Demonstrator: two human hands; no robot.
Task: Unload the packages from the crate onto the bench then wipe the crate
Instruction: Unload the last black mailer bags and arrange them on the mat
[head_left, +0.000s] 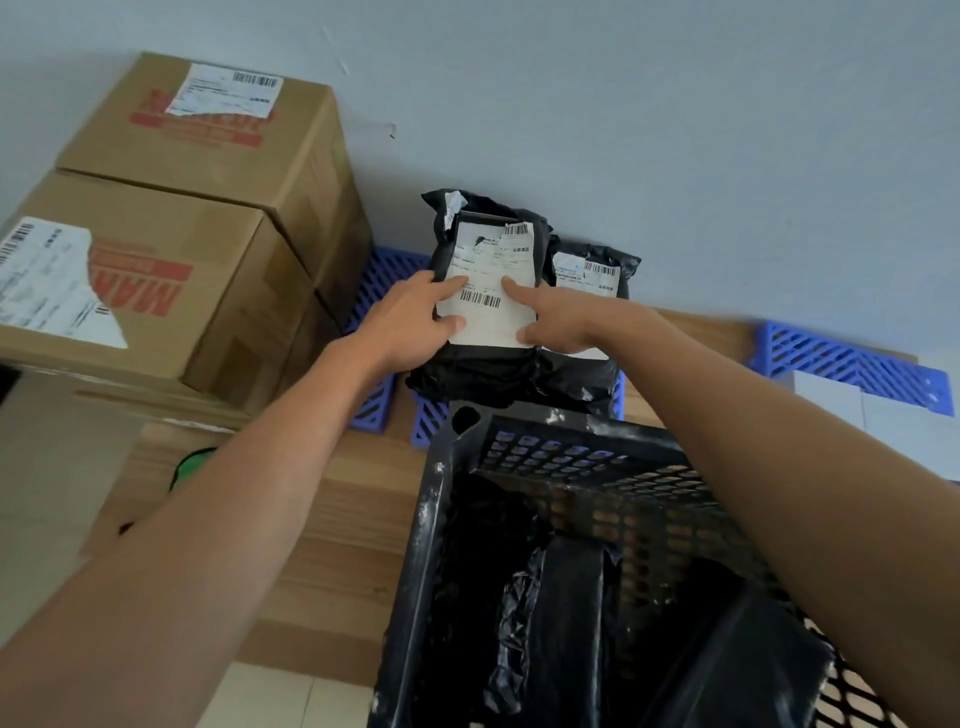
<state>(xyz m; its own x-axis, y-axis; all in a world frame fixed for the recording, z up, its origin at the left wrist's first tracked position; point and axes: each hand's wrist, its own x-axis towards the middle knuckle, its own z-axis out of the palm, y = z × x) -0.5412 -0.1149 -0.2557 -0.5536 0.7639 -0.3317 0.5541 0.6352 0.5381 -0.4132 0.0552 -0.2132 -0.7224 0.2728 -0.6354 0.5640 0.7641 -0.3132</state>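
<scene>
Fingers of both my left hand (410, 317) and right hand (558, 322) pinch the black package (488, 291) upright on the far bench (332, 519), beyond the near crate (545, 457).

1. You reached both bare arms forward, forearms converging.
2. Your left hand (410, 317) lay with fingers extended and thumb curled in.
3. Your right hand (556, 319) mirrored it, index finger straight.

Two stacked cardboard boxes (171, 228) are walling off the left; black packages (587, 291) are backing against the wall (675, 130). The crate (519, 467) is blocking the near bench (332, 519), leaving open wood at left.
</scene>
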